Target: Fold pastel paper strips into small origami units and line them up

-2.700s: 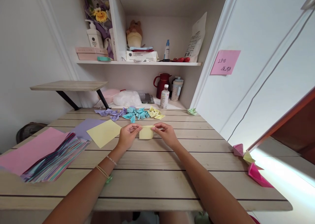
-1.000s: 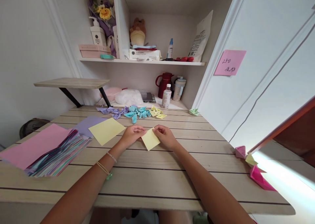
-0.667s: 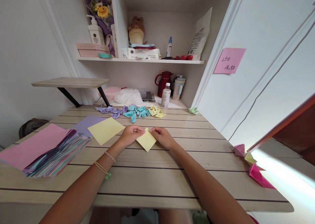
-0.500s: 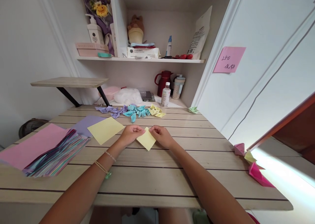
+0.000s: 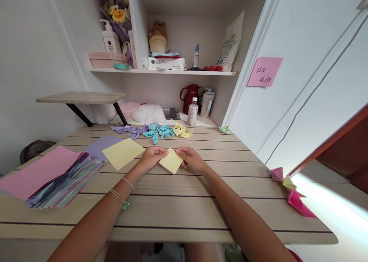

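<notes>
A small folded yellow paper (image 5: 171, 162) lies as a diamond on the wooden table (image 5: 184, 204), between both hands. My left hand (image 5: 152, 157) pinches its upper left edge with curled fingers. My right hand (image 5: 191, 158) pinches its upper right edge the same way. A flat yellow sheet (image 5: 123, 153) lies just left of my left hand, over a purple sheet (image 5: 99, 147).
A stack of coloured paper topped with pink (image 5: 48, 177) sits at the left. Folded purple, blue and yellow pieces (image 5: 152, 131) lie in a row at the back. Pink and yellow folded pieces (image 5: 290, 189) rest at the right edge. A bottle (image 5: 192, 112) and red jug (image 5: 189, 97) stand behind.
The small yellow paper was held as a rectangle off the table; it has since been turned to a diamond and rests on the table. Both hands stay at its top corner.
</notes>
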### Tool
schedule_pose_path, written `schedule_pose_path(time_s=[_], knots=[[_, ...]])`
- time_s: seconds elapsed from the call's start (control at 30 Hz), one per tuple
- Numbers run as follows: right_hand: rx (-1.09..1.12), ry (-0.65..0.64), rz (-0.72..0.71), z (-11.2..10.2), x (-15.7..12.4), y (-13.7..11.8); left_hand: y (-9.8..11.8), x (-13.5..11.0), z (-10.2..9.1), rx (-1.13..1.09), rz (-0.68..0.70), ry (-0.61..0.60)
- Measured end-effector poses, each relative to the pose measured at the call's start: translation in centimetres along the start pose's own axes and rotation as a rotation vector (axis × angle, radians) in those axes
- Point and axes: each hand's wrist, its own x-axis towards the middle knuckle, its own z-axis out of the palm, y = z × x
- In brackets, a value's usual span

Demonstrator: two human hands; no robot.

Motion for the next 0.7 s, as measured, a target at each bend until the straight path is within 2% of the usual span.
schedule_pose_path(time_s=[0.17,0.23,0.3,0.37,0.47,0.53,0.7], knots=[[-0.075,-0.066,0.010,-0.2,-0.3,-0.3,0.4,-0.6,0.2,-0.090,-0.067,-0.172],[-0.174,-0.036,-0.011,-0.4,-0.4,-0.3,0.5,-0.7,0.3,-0.116,-0.078,-0.208],[-0.299,0.065,-0.072,-0.6,-0.4,-0.4,0.4,-0.5,0.2,-0.135,-0.071,-0.154],[-0.397,0.145,-0.147,-0.7,-0.5,-0.4,0.3,-0.2,-0.1,-0.172,-0.050,-0.027],[-0.450,0.105,-0.226,-0.4,-0.6,-0.5,0.0,0.4,-0.7,-0.252,-0.032,0.140],[-0.448,0.065,-0.268,0.1,-0.5,-0.5,-0.1,0.5,-0.9,-0.279,-0.037,0.170],[-0.416,0.093,-0.300,0.9,-0.2,0.1,-0.1,0.3,-0.6,-0.271,-0.029,0.118]])
